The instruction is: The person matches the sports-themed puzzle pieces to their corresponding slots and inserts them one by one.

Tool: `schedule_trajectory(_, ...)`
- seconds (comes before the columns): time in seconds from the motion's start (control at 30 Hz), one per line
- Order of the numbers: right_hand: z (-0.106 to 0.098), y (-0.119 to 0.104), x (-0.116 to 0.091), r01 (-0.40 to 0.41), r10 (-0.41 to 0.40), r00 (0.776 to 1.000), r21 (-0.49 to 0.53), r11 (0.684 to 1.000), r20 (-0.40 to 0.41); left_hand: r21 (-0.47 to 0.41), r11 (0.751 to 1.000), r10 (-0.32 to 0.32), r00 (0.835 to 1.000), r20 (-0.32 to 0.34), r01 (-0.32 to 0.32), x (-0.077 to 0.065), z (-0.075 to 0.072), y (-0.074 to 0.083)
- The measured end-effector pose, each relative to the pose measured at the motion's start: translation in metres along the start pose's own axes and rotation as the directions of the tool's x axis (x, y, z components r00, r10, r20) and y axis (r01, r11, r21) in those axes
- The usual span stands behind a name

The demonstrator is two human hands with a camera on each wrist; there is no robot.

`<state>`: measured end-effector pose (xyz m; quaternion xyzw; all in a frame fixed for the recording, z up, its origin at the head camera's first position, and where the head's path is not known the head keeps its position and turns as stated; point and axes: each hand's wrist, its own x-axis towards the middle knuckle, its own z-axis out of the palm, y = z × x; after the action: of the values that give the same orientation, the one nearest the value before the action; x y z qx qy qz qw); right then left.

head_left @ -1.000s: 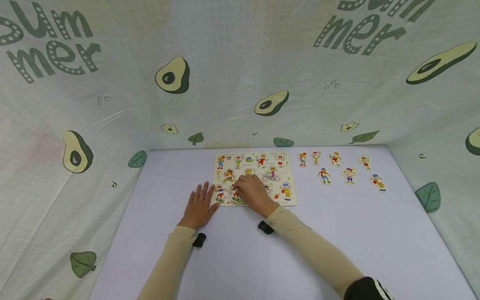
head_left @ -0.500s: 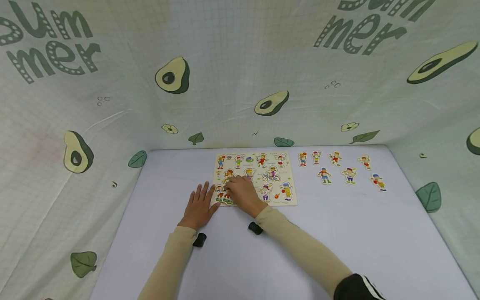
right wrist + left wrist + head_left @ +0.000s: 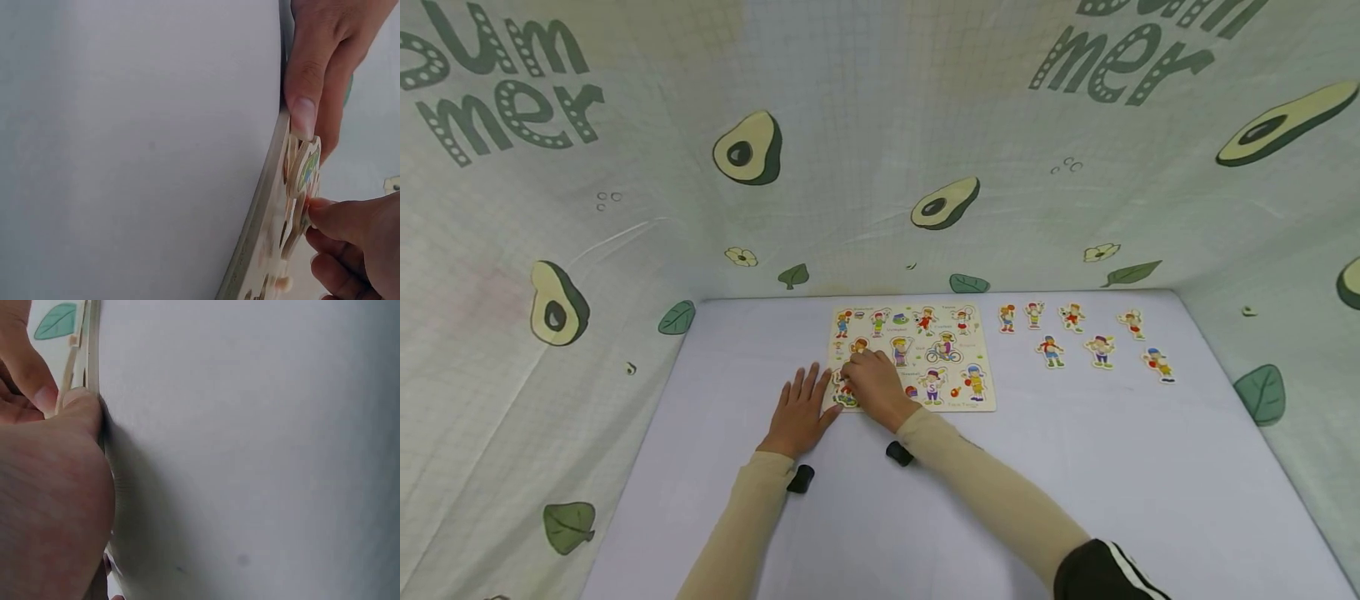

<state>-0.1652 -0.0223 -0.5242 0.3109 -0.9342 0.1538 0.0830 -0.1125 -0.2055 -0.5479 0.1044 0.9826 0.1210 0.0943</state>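
Observation:
My right hand point(image 3: 878, 390) pinches a wooden puzzle piece point(image 3: 306, 169), a small cut-out figure with green at its foot, between thumb and fingers. It holds the piece low over the front left corner of the pale puzzle board point(image 3: 951, 400), where a skateboarder is printed. In the right wrist view the piece stands slightly proud of the board, tilted. My left hand point(image 3: 797, 417) lies with straight, spread fingers beside the board's left edge, the thumb resting at the front corner. The left wrist view shows that thumb against the board edge, close to the right fingers.
Several loose figure pieces, among them a baseball figure point(image 3: 1101, 351) and a ball player point(image 3: 1159, 365), lie on the white table point(image 3: 1075, 450) right of the board. A cloth wall point(image 3: 850, 150) printed with avocados rises behind the table. Both wrists carry a black camera.
My right hand has moved left across the board with the piece, from beside the corner picture to over it. The left hand has stayed in place.

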Motion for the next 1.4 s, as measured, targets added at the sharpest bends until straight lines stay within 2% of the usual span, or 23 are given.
schedule_trajectory(0.43,0.004,-0.006,0.009,0.002,0.001,0.999,-0.062,0.998,0.050,0.009,1.000,0.011,1.000,-0.022,-0.011,0.001,0.000,0.001)
schedule_trajectory(0.7,0.005,-0.009,0.013,-0.007,0.016,0.994,-0.089,0.996,0.106,0.022,1.000,-0.002,1.000,-0.006,0.002,0.000,-0.003,0.003)
schedule_trajectory(1.0,0.008,-0.010,0.012,-0.008,0.016,0.996,-0.093,0.996,0.089,0.003,1.000,0.012,0.999,-0.050,-0.012,-0.004,-0.005,0.006)
schedule_trajectory(1.23,0.007,-0.012,0.012,-0.024,0.032,0.994,-0.077,0.997,0.106,0.014,1.000,-0.005,1.000,-0.021,0.006,-0.003,-0.003,0.004)
schedule_trajectory(1.4,0.003,-0.010,0.007,-0.030,0.038,0.995,-0.088,0.996,0.090,0.015,1.000,-0.016,1.000,0.003,0.016,-0.002,-0.004,0.005)
